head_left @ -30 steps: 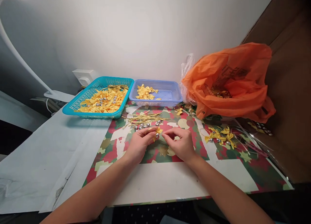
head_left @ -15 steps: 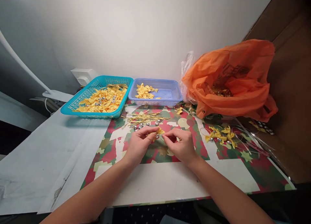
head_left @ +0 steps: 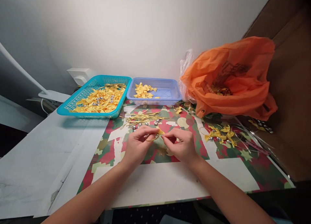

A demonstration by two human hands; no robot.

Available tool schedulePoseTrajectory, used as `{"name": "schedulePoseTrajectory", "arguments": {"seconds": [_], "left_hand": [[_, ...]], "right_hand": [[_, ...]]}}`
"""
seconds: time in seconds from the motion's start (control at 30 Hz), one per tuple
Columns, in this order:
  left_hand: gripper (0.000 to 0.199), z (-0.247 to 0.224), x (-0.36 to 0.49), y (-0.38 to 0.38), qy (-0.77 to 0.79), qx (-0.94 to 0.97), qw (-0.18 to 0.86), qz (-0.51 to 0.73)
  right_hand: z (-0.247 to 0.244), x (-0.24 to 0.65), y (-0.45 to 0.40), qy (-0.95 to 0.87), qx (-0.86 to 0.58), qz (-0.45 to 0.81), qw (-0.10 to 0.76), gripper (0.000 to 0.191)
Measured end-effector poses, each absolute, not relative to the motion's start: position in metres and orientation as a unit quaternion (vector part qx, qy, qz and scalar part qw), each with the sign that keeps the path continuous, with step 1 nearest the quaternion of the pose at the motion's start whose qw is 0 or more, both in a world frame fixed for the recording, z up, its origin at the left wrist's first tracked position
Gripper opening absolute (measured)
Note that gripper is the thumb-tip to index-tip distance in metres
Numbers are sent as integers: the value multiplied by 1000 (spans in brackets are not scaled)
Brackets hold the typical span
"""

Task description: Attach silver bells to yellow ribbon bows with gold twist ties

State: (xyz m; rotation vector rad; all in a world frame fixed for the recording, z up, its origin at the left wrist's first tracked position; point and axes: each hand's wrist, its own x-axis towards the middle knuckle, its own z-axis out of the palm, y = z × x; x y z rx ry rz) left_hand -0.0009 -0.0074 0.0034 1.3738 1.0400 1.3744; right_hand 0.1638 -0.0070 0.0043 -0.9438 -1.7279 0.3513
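Observation:
My left hand (head_left: 139,145) pinches a small yellow ribbon bow (head_left: 160,132) between thumb and fingertips. From the bow a gold twist tie (head_left: 152,140) curves in a loop beneath the left fingers, with a silver bell (head_left: 156,136) partly showing beside it. My right hand (head_left: 181,145) has thumb and forefinger pinched together just right of the bow; what lies between those tips is too small to make out. Behind my hands lies a pile of gold twist ties (head_left: 143,118), with several loose silver bells (head_left: 156,123) in front of it.
A turquoise basket (head_left: 63,110) holds bows, bells and twist ties. Bows lie in a blue basket (head_left: 155,102) alongside. An orange plastic bag (head_left: 245,102) stands at right, with finished-looking bows with bells (head_left: 220,135) before it. A white lamp (head_left: 21,68) rises at left.
The gold tie at the bow, nearly straight before, now bends down into a visible loop under my left fingers. My hands stay almost in place, and the view has shifted slightly.

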Motion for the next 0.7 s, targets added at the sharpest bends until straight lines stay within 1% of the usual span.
{"name": "schedulePoseTrajectory", "arguments": {"seconds": [0.1, 0.23, 0.53, 0.7], "left_hand": [[19, 2, -2, -8, 410, 584, 410, 568], [21, 3, -2, -9, 406, 597, 387, 574], [24, 5, -2, -10, 404, 604, 384, 569], [22, 5, -2, -11, 410, 597, 400, 561]], "right_hand": [[6, 165, -8, -728, -390, 150, 544, 15], [5, 165, -7, -730, -383, 152, 546, 14], [6, 165, -7, -733, -385, 142, 543, 15], [5, 165, -6, -729, -385, 154, 544, 15]]}}
